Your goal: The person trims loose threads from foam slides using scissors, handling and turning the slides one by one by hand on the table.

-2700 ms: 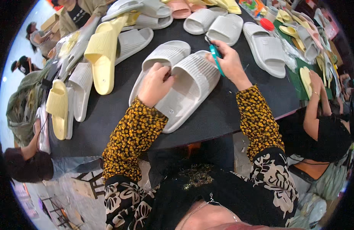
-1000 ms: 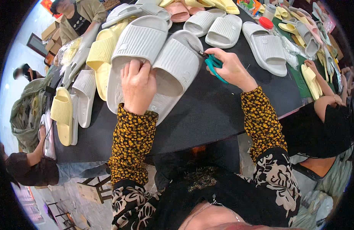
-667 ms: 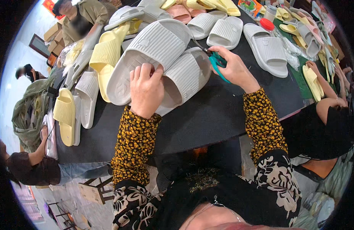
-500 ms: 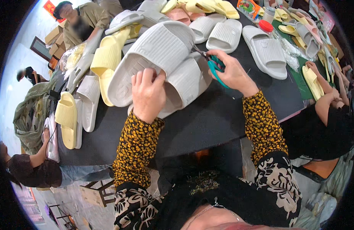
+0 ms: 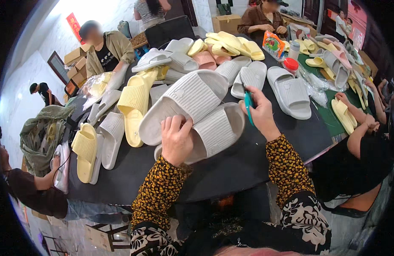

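My left hand (image 5: 177,138) is closed on a pair of light grey ribbed slippers, its fingers at the foot opening of the upper slipper (image 5: 194,96). The lower slipper (image 5: 222,130) lies partly beneath it, tilted the same way. To the right, my right hand (image 5: 264,113) grips small scissors with teal handles (image 5: 248,104). Their dark blades point up and away, apart from the held pair and in front of another grey slipper (image 5: 253,77) lying on the table. Whether the blades are parted I cannot tell.
Yellow slippers (image 5: 134,100) and grey ones surround the dark table (image 5: 235,170). A grey pair (image 5: 289,91) lies right of my right hand, near a red-lidded jar (image 5: 290,65) and clear plastic bags (image 5: 314,87). Co-workers sit around; one at right touches a yellow slipper (image 5: 342,116).
My view has tilted up, showing more of the far room. The scissors have moved away from the held slippers' edge, and their blades have swung upward. My left hand keeps its grip.
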